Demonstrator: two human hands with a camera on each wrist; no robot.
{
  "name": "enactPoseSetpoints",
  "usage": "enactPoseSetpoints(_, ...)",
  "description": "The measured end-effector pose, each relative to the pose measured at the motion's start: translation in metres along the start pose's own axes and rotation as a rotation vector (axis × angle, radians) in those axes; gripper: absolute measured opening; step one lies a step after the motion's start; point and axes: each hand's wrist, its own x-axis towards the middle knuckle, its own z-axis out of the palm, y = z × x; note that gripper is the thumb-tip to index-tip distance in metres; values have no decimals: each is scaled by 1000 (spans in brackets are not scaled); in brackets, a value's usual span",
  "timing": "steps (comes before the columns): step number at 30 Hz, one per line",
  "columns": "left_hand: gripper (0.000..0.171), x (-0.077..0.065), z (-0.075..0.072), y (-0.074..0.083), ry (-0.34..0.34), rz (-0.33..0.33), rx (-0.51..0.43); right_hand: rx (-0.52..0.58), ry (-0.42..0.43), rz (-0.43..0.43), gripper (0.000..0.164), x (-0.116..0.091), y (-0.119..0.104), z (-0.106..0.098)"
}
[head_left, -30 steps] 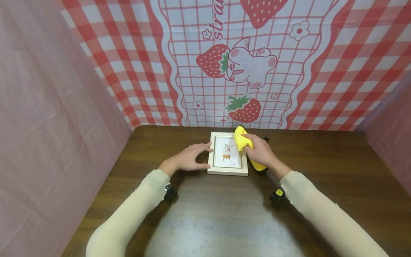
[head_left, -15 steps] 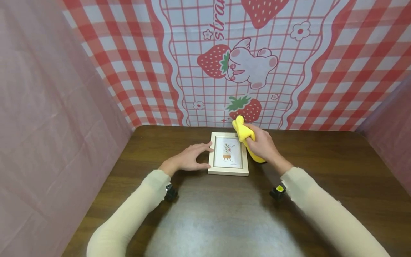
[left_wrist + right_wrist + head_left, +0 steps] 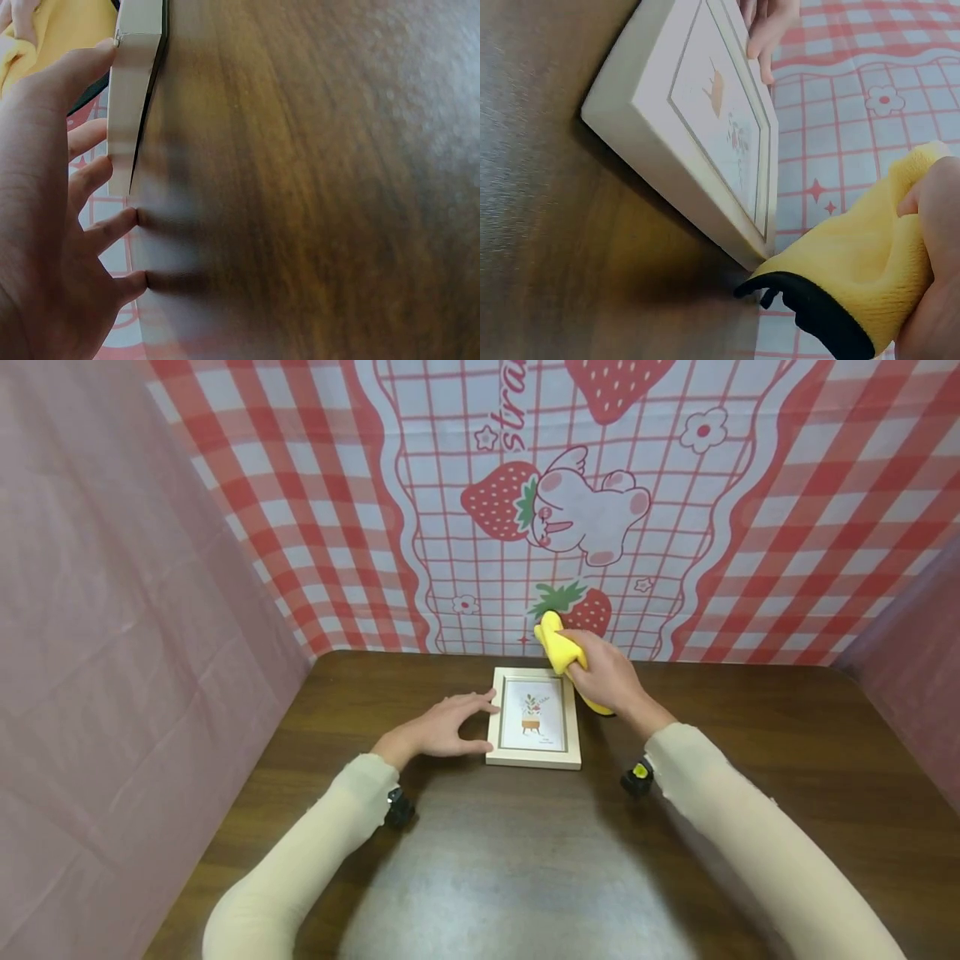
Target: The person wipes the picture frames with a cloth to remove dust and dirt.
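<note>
Head view shows the right hand (image 3: 606,672) with its grip clamped on a yellow cloth (image 3: 561,652), part of it wadded beyond the thumb, perhaps because a bunched cloth is thicker and easier to control. Its black hem (image 3: 817,311) hangs by the far right corner of a picture frame (image 3: 532,759); whether they touch, I cannot tell. Opposite, the left hand (image 3: 442,727) has its grip apart: thumb and two fingertips rest against the frame's left edge, while the other two fingers seem to reach the table (image 3: 480,860), probably bracing the frame against sliding. The frame lies face up near the table's back edge, its plant print (image 3: 531,717) upright to the person, before a strawberry-patterned backdrop (image 3: 510,577).
</note>
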Motion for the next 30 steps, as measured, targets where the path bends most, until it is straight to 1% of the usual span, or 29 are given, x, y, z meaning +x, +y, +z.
enactPoseSetpoints(7,71,2,0,2,-2,4,-7,-5,-99,49,52,8,2,12)
enactPoseSetpoints(14,71,3,-1,3,-9,6,-13,-16,-125,70,52,6,10,20)
enactPoseSetpoints(19,71,2,-1,3,-12,-2,-17,-15,-173,115,50,4,16,25)
enactPoseSetpoints(22,71,1,-2,2,-18,-12,-19,-27,-200,127,50,4,17,27)
enactPoseSetpoints(26,71,0,-1,1,-23,-21,-17,-38,-203,129,50,5,17,30)
enactPoseSetpoints(30,71,-1,-1,1,-22,-24,-21,-37,-189,121,51,7,14,32)
